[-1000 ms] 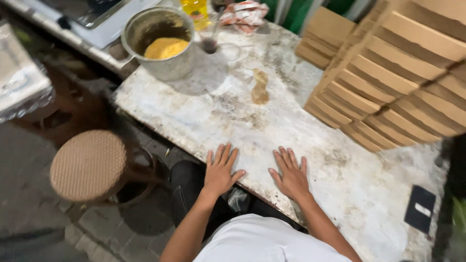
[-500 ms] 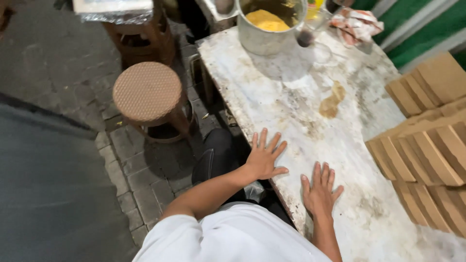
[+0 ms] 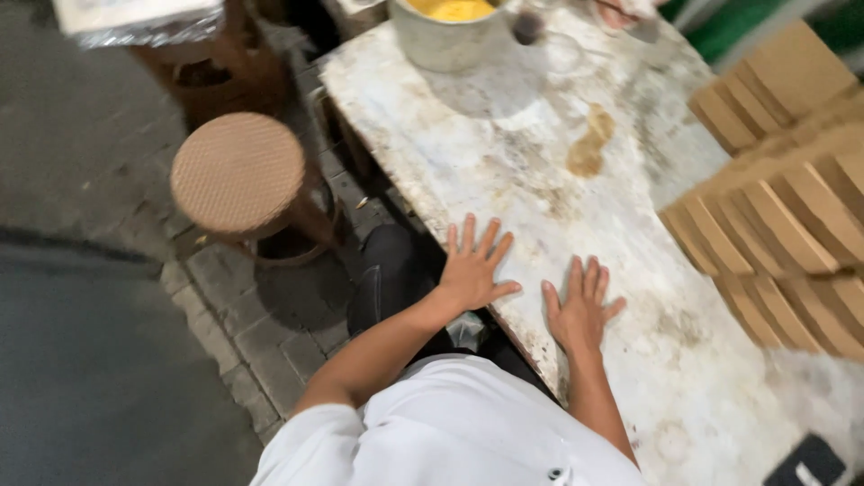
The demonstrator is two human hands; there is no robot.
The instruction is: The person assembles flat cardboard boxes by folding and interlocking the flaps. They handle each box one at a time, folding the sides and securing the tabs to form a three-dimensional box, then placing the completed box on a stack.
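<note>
Both hands flat on the marble desk [image 3: 504,144] near its edge, fingers spread wide, grip empty: left hand [image 3: 474,270] at the rim, right hand [image 3: 580,306] just beside, apparently bracing. Metal pot [image 3: 447,31] w/ yellow batter sits at far end; flat cardboard boxes [image 3: 783,198] stacked on the right; wicker stool [image 3: 238,171] on the floor.

Top: white short-sleeved shirt [image 3: 450,432], loose, sleeves ending above the elbows
Shirt detail: small dark round button [image 3: 557,473] low on the front
Legs: dark trousers [image 3: 387,279]
Forearms and hands: bare, no gloves, rings or watch visible
</note>
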